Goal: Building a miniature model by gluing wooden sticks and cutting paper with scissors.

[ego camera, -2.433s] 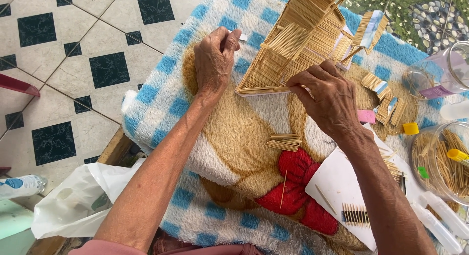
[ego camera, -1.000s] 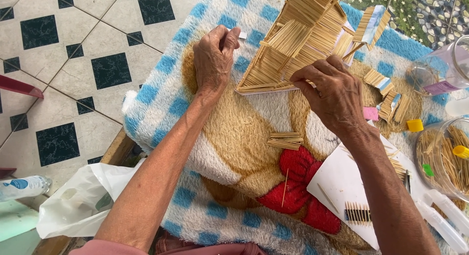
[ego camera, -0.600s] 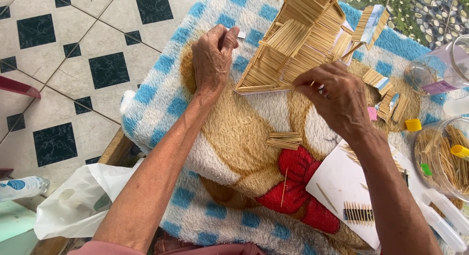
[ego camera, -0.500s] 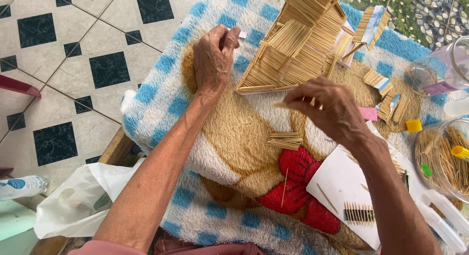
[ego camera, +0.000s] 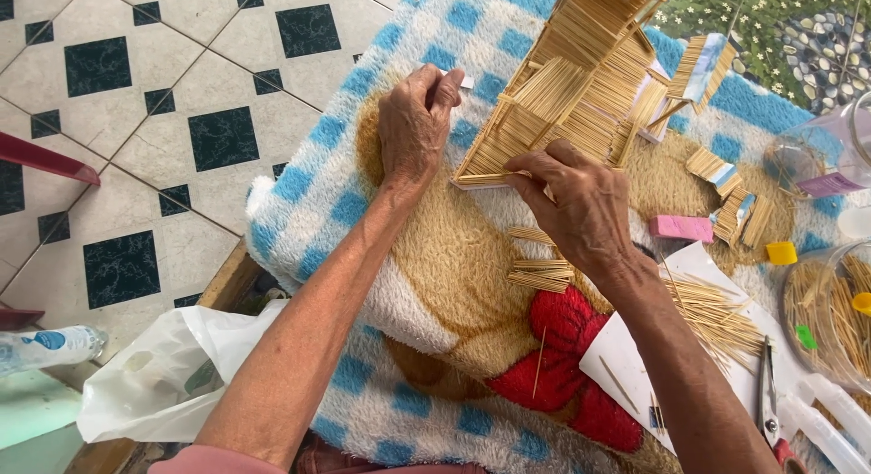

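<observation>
A fluffy blanket with blue checks, a tan figure and a red bow covers the desk. On it lie a flat pink eraser-like block, a small yellow cap and a white paper sheet carrying loose sticks. A clear round plastic tub of sticks stands at the right edge. A crumpled white plastic bag hangs left, above the white floor tiles with dark squares.

— What do the fingers meet?
— A toothpick house model, pale straw-coloured, built of rows of thin sticks glued side by side into sloping panels. It stands on its white base, tilted away.
— Where exactly?
— Its near lower edge lies under the right fingertips; its left corner sits just beside the left fingers.
</observation>
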